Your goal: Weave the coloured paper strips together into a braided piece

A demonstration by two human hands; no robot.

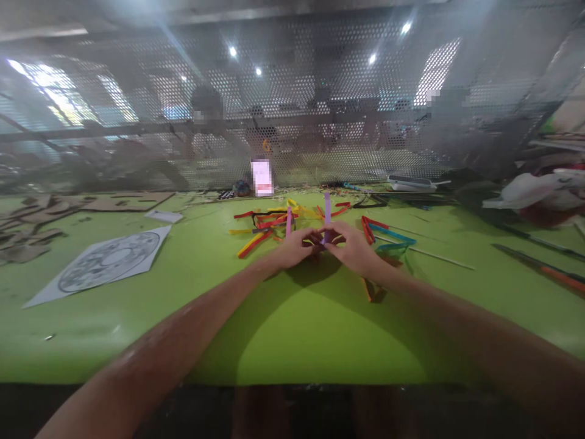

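A purple strip (327, 210), bent so that one end stands up by my right hand, is pinched between my hands. My left hand (296, 246) is closed on its lower part, fingertips meeting those of my right hand (350, 245). A pinkish end (289, 221) rises behind my left hand; whether it belongs to the same strip I cannot tell. Behind the hands lie folded red and yellow strips (256, 242), with a black one among them. Right of my right hand are a folded red strip (367, 229) and a blue-green one (395, 241). A brown folded strip (373, 291) lies partly under my right forearm.
A printed sheet with a ring pattern (114, 261) lies left, near cardboard scraps (36, 222). Thin sticks (443, 258) and an orange-handled tool (548, 271) are on the right. A lit phone (262, 177) leans at the perforated screen (301, 146); a white tray (411, 183) stands nearby.
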